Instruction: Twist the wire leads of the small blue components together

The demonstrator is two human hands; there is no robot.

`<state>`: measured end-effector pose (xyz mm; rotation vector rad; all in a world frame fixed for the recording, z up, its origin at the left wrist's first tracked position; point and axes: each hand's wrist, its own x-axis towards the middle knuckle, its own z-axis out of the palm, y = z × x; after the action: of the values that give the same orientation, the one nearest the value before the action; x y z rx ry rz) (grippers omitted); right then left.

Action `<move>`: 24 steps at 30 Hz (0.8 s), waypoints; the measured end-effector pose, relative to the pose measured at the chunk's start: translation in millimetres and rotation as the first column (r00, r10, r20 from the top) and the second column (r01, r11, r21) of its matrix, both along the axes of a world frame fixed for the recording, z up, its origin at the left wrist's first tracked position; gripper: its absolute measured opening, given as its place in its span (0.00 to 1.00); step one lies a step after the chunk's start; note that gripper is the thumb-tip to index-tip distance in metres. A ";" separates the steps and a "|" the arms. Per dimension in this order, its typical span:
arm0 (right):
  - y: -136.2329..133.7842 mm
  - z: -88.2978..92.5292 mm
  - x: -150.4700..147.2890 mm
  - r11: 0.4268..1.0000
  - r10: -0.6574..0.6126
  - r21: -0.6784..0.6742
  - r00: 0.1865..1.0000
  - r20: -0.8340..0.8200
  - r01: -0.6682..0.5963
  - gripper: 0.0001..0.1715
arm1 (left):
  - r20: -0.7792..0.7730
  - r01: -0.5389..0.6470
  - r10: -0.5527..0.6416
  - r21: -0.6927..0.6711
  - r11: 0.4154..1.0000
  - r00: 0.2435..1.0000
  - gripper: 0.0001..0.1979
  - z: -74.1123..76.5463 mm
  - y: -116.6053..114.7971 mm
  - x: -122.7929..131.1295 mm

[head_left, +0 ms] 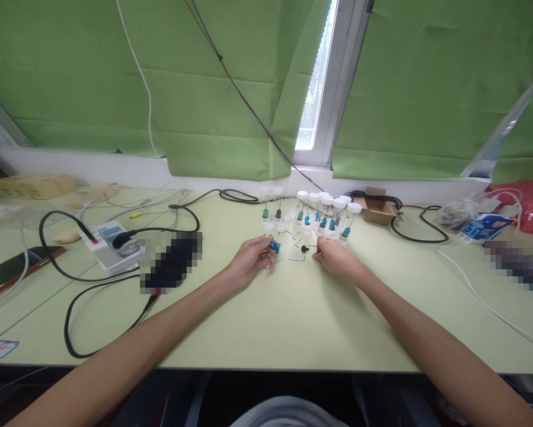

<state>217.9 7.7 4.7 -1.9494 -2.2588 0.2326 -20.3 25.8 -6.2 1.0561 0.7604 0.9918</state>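
My left hand (249, 260) is closed, thumb and fingers pinching a small shiny blue metal part (275, 245). My right hand (335, 257) rests low over the table with its fingertips pressed together around something small and dark that I cannot make out. Between the two hands lie a small black round piece (305, 249) and a thin L-shaped hex key (297, 259), with several more bent keys just behind. Beyond the hands stand several clear tubes with white caps (354, 207), holding small blue, green and dark parts on thin rods.
A small open cardboard box (379, 209) sits behind the tubes to the right. On the left are a white power strip (110, 249), a blurred-out dark object (172, 261) and looping black cables (77, 350). A blue-and-white packet (482, 228) lies at the right.
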 end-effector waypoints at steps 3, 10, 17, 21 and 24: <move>0.4 -0.9 0.3 1.000 0.015 0.004 1.000 0.015 -0.015 0.03 | -0.001 0.003 -0.003 0.000 1.000 1.000 0.11 0.7 -0.2 0.1; -0.6 -2.6 -3.6 0.999 -0.002 0.038 1.000 0.021 0.001 0.03 | -0.011 -0.016 0.016 -0.014 1.000 1.000 0.10 4.6 -2.8 2.0; -4.6 0.1 -8.9 0.997 -0.026 0.074 1.000 -0.010 0.026 0.01 | -0.028 -0.007 0.007 0.012 1.000 1.000 0.10 1.6 -2.0 0.7; -4.5 2.4 -11.3 0.983 -0.032 0.177 0.990 -0.136 0.056 0.02 | -0.030 -0.010 0.011 0.019 1.000 0.999 0.12 1.2 -1.8 1.3; -4.0 3.4 -15.7 0.957 0.058 0.286 0.925 -0.375 0.056 0.05 | -0.031 -0.016 0.017 0.020 1.000 0.999 0.13 2.8 -3.3 2.2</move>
<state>202.2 3.7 8.2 -1.5924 -1.9183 0.2374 -18.1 22.5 -3.4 1.0861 0.7868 1.0010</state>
